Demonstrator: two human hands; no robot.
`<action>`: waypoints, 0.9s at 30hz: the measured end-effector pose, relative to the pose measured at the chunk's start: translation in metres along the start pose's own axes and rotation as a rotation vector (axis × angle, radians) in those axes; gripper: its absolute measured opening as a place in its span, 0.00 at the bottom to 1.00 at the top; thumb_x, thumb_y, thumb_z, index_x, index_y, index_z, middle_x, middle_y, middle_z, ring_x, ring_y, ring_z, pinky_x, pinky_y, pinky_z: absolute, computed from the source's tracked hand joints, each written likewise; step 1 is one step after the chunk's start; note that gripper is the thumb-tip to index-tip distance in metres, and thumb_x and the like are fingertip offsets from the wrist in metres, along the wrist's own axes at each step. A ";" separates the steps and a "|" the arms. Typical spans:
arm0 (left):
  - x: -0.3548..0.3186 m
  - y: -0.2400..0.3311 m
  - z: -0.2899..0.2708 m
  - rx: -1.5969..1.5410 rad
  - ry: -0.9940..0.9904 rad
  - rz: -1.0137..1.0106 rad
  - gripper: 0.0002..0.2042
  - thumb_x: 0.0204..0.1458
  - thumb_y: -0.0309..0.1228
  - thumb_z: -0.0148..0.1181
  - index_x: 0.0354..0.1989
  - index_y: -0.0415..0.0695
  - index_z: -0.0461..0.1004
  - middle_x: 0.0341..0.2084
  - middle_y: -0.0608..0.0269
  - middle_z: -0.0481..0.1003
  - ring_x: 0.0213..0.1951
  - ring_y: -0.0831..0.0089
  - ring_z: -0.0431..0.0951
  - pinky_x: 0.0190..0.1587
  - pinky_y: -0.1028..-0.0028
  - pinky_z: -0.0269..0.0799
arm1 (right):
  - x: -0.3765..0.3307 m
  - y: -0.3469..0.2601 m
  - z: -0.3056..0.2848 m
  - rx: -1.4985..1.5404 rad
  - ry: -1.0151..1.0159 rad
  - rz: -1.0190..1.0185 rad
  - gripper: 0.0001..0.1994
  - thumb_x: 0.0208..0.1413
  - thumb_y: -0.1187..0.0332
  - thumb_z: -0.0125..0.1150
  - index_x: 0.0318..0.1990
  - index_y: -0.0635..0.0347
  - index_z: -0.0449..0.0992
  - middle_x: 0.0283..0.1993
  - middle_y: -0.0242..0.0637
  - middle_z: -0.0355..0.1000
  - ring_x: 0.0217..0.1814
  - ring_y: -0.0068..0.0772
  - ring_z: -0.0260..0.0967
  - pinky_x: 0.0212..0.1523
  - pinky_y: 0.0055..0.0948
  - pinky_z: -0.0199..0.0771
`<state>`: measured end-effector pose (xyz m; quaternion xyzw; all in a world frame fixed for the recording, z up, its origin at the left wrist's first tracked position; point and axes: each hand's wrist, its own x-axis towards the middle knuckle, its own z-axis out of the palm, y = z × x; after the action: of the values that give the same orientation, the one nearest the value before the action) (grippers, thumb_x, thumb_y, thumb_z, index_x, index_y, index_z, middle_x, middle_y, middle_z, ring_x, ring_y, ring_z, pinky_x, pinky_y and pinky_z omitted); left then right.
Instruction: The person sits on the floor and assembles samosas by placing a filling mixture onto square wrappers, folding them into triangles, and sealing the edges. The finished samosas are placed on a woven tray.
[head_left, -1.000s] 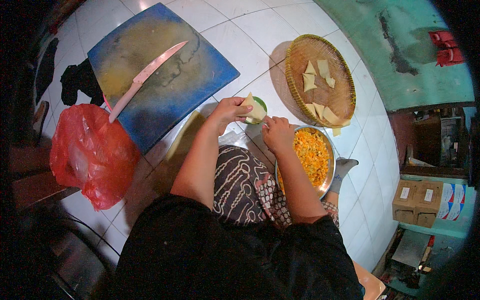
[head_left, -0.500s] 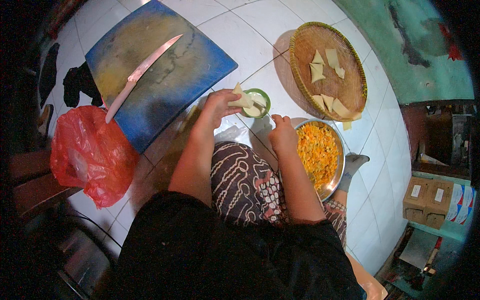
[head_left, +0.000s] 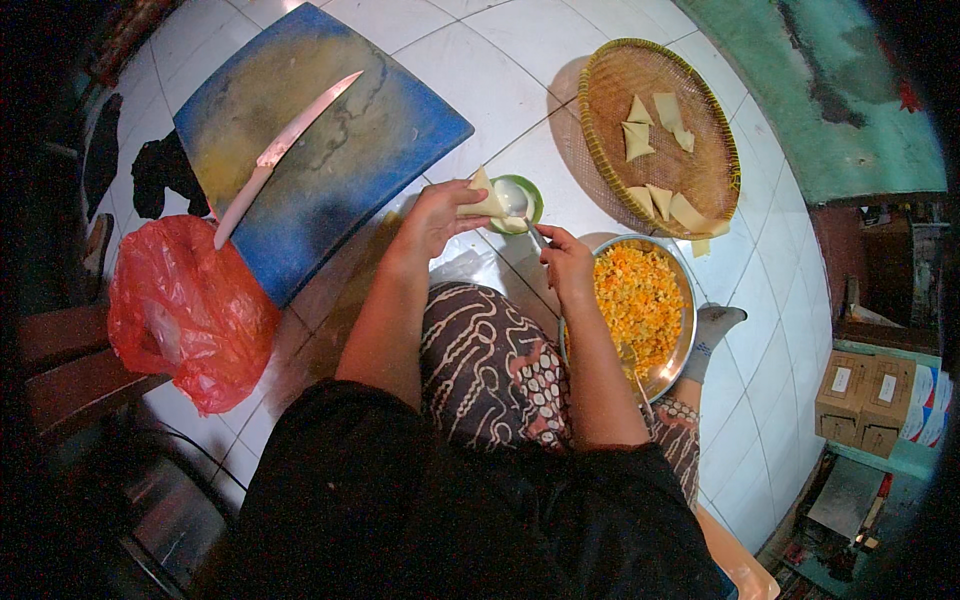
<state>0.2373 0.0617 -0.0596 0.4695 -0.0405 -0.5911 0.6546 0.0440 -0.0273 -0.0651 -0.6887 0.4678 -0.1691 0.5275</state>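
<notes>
My left hand (head_left: 435,218) holds a pale folded pastry wrapper (head_left: 483,200) right beside a small green bowl (head_left: 531,188) of white paste on the tiled floor. Just below that bowl, my right hand (head_left: 568,265) pinches a thin metal spoon (head_left: 535,236) whose tip points into it. A metal bowl (head_left: 689,330) of chopped orange and yellow filling (head_left: 635,300) sits to the right of my right hand, next to my patterned knee.
A round woven tray (head_left: 610,110) at the back right carries several folded pastry triangles. A blue cutting board (head_left: 380,130) with a long pale knife (head_left: 285,150) lies at the back left. A red plastic bag (head_left: 185,310) sits left; cardboard boxes (head_left: 870,395) stand far right.
My left hand has kept the folded wrapper at the green bowl. My right hand has shifted a little toward that bowl with the spoon. The view has drifted slightly.
</notes>
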 end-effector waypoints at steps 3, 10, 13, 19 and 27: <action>0.001 -0.001 0.002 -0.009 0.014 -0.007 0.16 0.46 0.27 0.58 0.41 0.33 0.65 0.37 0.52 0.70 0.40 0.63 0.74 0.42 0.69 0.75 | -0.002 -0.004 -0.003 0.049 0.030 0.050 0.20 0.39 0.81 0.48 0.43 0.59 0.74 0.20 0.29 0.64 0.11 0.17 0.52 0.09 0.17 0.51; 0.002 0.000 0.004 -0.070 -0.052 -0.007 0.15 0.47 0.28 0.57 0.42 0.32 0.65 0.37 0.52 0.70 0.40 0.63 0.74 0.41 0.68 0.76 | -0.002 -0.006 -0.005 0.078 -0.014 0.118 0.19 0.40 0.80 0.47 0.43 0.60 0.74 0.18 0.28 0.62 0.10 0.16 0.51 0.09 0.16 0.49; 0.006 -0.004 -0.004 -0.149 -0.123 0.029 0.16 0.48 0.28 0.56 0.44 0.32 0.65 0.39 0.51 0.70 0.42 0.62 0.73 0.43 0.68 0.75 | -0.006 -0.019 -0.005 0.218 -0.044 0.244 0.17 0.42 0.79 0.47 0.43 0.60 0.73 0.18 0.28 0.62 0.10 0.17 0.51 0.09 0.16 0.47; 0.004 -0.001 -0.002 -0.253 -0.264 0.033 0.19 0.50 0.30 0.54 0.48 0.32 0.63 0.43 0.48 0.69 0.45 0.60 0.72 0.48 0.66 0.72 | -0.011 -0.035 -0.011 0.663 -0.110 0.471 0.15 0.46 0.77 0.46 0.44 0.61 0.68 0.17 0.28 0.62 0.09 0.18 0.49 0.08 0.16 0.45; 0.000 0.001 0.001 -0.168 -0.260 0.037 0.19 0.50 0.30 0.54 0.48 0.32 0.63 0.42 0.50 0.70 0.44 0.62 0.73 0.47 0.68 0.72 | -0.004 -0.024 -0.010 0.395 -0.165 0.413 0.16 0.45 0.75 0.48 0.45 0.61 0.69 0.19 0.29 0.64 0.11 0.20 0.55 0.10 0.18 0.50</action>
<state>0.2375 0.0606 -0.0587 0.3319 -0.0841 -0.6359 0.6916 0.0458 -0.0292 -0.0388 -0.4744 0.5118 -0.0893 0.7106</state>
